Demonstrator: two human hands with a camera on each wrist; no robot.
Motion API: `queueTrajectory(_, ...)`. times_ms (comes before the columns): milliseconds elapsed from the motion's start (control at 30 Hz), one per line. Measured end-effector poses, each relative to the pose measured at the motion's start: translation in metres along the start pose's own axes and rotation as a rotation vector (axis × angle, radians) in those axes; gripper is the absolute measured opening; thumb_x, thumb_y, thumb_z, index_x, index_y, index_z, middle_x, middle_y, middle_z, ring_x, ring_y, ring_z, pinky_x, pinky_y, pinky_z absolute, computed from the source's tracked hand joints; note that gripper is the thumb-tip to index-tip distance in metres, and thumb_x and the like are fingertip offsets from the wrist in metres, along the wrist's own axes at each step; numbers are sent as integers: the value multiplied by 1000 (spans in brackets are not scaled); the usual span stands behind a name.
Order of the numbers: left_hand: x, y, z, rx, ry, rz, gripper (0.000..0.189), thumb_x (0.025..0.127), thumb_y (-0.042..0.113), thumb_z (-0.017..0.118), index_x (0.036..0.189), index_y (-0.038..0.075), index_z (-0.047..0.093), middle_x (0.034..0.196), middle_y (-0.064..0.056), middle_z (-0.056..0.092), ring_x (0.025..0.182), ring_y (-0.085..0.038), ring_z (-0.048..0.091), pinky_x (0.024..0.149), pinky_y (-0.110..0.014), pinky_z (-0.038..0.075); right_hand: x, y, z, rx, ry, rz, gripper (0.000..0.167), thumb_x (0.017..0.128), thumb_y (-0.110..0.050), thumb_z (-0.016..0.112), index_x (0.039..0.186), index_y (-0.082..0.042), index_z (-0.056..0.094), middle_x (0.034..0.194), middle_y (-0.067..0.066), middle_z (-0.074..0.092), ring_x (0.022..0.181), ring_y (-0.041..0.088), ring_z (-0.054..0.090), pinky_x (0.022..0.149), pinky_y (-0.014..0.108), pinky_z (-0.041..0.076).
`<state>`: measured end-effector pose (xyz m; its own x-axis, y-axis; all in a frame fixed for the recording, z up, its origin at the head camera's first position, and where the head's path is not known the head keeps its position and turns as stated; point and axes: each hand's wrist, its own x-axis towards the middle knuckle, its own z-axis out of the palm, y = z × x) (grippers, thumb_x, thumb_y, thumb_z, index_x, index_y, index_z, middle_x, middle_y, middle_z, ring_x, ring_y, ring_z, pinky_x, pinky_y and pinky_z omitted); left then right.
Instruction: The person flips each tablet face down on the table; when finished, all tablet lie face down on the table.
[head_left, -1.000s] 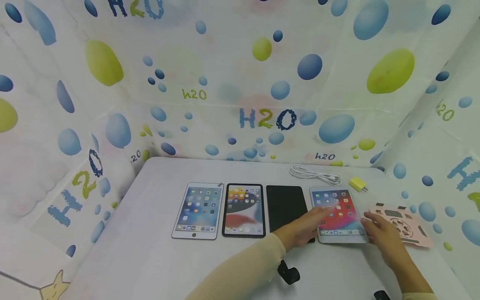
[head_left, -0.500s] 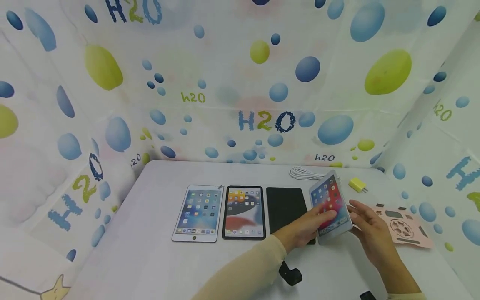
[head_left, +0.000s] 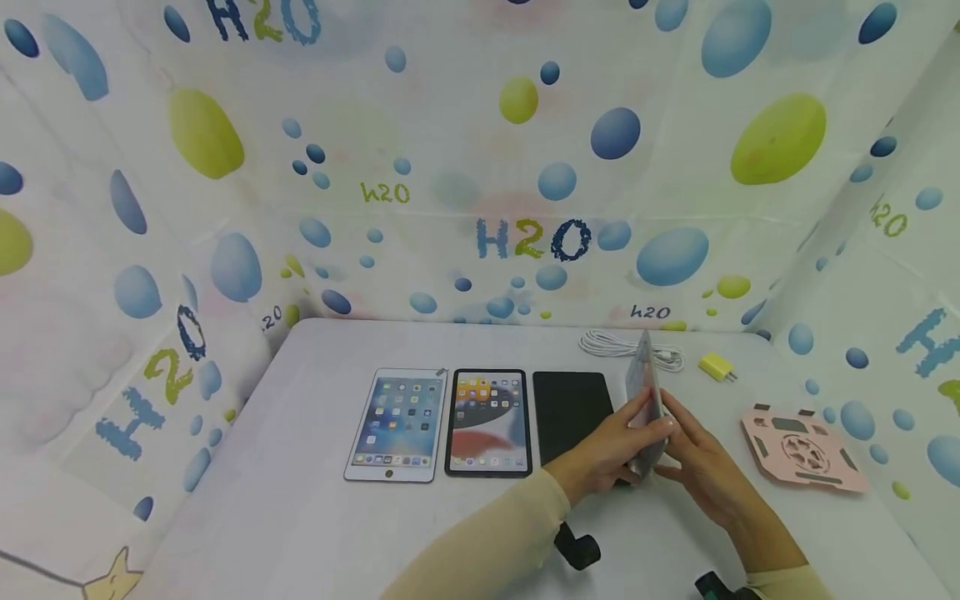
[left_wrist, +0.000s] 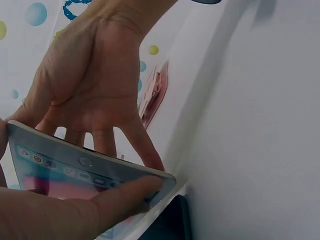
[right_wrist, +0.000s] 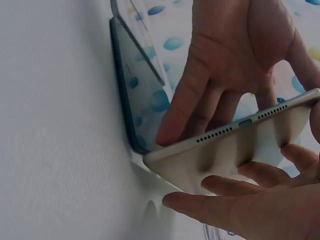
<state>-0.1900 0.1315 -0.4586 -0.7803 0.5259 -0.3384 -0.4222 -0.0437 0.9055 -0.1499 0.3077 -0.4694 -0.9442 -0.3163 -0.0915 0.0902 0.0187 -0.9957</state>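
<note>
White tablet (head_left: 642, 367) stood steeply tilted between both hands, right of the black tablet (head_left: 570, 412) at the counter (head_left: 247, 517). The grip of the left hand (head_left: 603, 446) was narrow, holding the device from its screen side; the right hand (head_left: 708, 479) supported the back with spread fingers. The pink stand (head_left: 806, 450) lay well to the right.

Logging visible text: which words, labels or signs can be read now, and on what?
"H2O", large, twice: back cloth
"h2O", small, twice: back cloth
"H2O", slanted: left cloth
"20", partial: left cloth
"h2O": right cloth
"H", cut off: right cloth
Too small to read: screens of the white tablet, black-framed tablet and held tablet.
</note>
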Motion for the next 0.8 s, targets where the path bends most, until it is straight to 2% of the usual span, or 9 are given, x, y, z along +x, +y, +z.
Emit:
queueTrajectory(100,-1,0,-3,-22,-48,36,71,94,40,74,153,51,36,162,-12,33,137,-48,45,93,-77,45,0,-4,3,-13,-1,-8,60,112,-33,32,165,-31,3,168,16,-20,145,66,-5,100,88,14)
queueTrajectory(233,-4,2,-5,-86,-112,64,76,94,31,74,155,50,32,149,-17,49,127,-43,57,95,-69,50,-1,-7,4,-37,17,-4,60,112,-32,32,165,-29,4,169,17,-17,148,61,-9,100,88,12)
queueTrajectory(333,-5,2,-6,-137,-152,83,82,93,22,75,157,47,29,131,-15,63,118,-37,65,95,-63,53,-2,-6,4,-57,54,-5,62,112,-29,38,166,-26,6,170,19,-8,150,57,-6,100,88,14)
queueTrajectory(467,-5,-2,-8,-232,-199,107,87,92,11,73,159,41,26,118,-16,70,107,-32,70,95,-56,55,-3,-2,2,-120,105,-21,66,109,-25,47,165,-24,11,170,20,7,151,56,3,101,86,22)
queueTrajectory(567,-3,-8,-9,-319,-223,118,88,91,2,69,159,39,27,125,-22,65,105,-31,69,95,-54,55,-3,0,-1,-171,136,6,73,106,-23,55,165,-20,13,170,18,8,150,57,5,105,83,23)
queueTrajectory(700,-2,-15,-12,-429,-217,135,90,86,-10,61,158,35,33,141,-26,52,121,-39,58,100,-61,48,-4,2,-7,-216,167,92,88,100,-23,67,165,-14,9,170,18,-3,150,57,2,110,77,18)
queueTrajectory(800,0,-19,-13,-475,-209,149,91,83,-16,56,158,32,35,146,-24,48,132,-46,48,103,-68,40,-6,3,-12,-279,173,139,96,97,-24,71,164,-9,4,169,24,-2,150,56,6,114,69,21)
